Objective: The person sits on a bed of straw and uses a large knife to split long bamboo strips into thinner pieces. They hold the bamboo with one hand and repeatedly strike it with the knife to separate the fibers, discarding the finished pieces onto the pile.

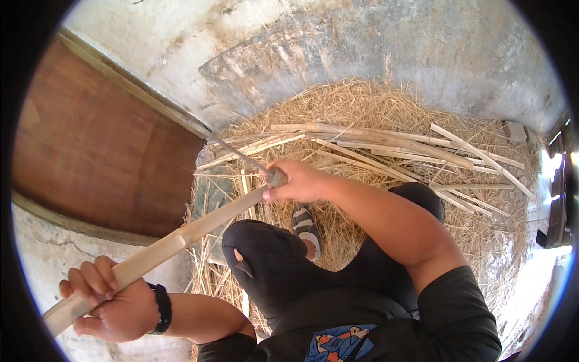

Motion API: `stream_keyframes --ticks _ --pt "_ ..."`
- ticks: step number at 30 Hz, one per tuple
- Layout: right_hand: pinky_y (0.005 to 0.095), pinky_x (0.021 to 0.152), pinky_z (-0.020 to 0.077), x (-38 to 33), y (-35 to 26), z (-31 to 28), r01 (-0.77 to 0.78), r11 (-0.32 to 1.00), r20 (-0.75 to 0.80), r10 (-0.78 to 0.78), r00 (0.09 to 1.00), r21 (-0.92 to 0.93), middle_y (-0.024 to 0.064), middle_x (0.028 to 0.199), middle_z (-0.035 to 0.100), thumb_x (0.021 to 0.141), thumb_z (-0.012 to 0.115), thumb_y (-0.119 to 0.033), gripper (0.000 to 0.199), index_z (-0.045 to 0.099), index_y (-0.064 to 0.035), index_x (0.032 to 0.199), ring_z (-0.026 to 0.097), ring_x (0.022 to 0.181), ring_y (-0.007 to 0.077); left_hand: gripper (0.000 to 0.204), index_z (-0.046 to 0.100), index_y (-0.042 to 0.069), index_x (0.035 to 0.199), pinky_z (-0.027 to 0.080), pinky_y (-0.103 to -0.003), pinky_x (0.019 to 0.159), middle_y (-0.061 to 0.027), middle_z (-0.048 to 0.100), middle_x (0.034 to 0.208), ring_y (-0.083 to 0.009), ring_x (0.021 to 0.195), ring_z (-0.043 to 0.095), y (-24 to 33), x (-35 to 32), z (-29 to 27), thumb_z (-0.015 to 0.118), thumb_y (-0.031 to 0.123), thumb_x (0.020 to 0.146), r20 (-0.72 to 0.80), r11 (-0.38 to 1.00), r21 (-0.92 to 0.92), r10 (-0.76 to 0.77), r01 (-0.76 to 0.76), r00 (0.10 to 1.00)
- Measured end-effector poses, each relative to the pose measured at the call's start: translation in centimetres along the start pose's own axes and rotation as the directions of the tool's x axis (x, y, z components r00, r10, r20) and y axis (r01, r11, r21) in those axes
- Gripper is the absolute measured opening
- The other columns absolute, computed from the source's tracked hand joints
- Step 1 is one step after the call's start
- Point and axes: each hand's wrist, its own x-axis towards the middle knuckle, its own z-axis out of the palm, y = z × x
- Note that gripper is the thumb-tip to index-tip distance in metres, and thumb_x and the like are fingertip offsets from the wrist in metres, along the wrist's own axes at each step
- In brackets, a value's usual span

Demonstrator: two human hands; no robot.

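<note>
My left hand [114, 301], with a black band at the wrist, is closed round the lower left part of a split length of bamboo [154, 253]. The bamboo slants up to the right across my body, with a node partway along. At its upper end my right hand [297, 181] is closed round the round-ended handle of a knife [241, 155]. The long, narrow dark blade points toward the upper left, seen nearly edge-on. Whether the blade touches the bamboo is hard to tell, and part of the handle is hidden by my fingers.
Several split bamboo strips [386, 145] lie on straw [362, 102] beyond my knees. A stained wall [386, 48] rises behind them. To the left is a brown wooden panel [102, 139] in a frame. A small block [514, 131] sits at the far right.
</note>
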Motion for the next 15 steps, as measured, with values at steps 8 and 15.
stream_keyframes --ticks 8,15 --pt "0.0445 0.082 0.0531 -1.3 -2.6 -7.7 -0.156 0.871 -0.249 0.040 0.968 -0.467 0.0207 0.095 0.071 0.084 0.076 -0.049 0.058 0.067 0.0002 0.114 0.069 0.090 0.0368 0.062 0.051 0.007 0.096 0.029 -0.026 0.053 0.0015 0.040 0.071 -0.0098 0.056 0.031 -5.3 1.4 -1.3 0.056 0.069 0.092 0.031 0.997 0.058 -0.061 0.059 0.998" --pt "0.0441 0.078 0.0513 -1.2 -1.8 -6.0 -0.107 0.868 -0.182 0.020 0.983 -0.485 0.0214 0.092 0.069 0.084 0.076 -0.045 0.055 0.066 0.0015 0.113 0.068 0.088 0.0339 0.068 0.053 0.007 0.096 0.026 -0.026 0.052 0.0034 0.038 0.070 -0.0094 0.054 0.028 -4.2 2.7 -3.1 0.058 0.074 0.088 -0.001 0.995 -0.071 -0.070 0.070 0.998"
